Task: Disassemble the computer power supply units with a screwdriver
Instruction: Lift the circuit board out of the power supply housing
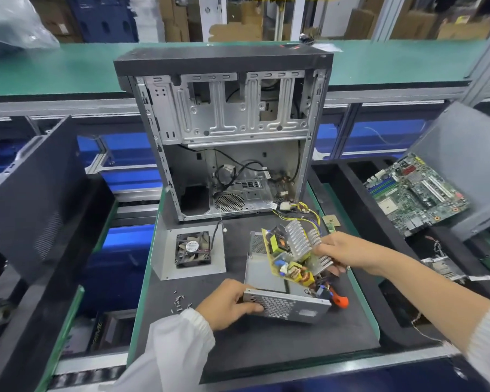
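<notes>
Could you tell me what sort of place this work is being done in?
Probably an electronics dismantling or recycling line in a warehouse. A gutted computer case stands on the mat-topped bench, a loose motherboard lies in a tray to the right, and cardboard boxes are stacked behind the green conveyor.

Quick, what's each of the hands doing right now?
Left hand: grips the metal casing by its perforated end.
Right hand: grips the circuit board by its heatsink, tilted up.

We are logging: power supply casing, bare perforated sheet metal, dull sheen; heat sinks, ribbed bright aluminium; circuit board, yellowish matt laminate; work mat, dark matt, slightly rough; screwdriver handle, glossy orange plastic.
</notes>
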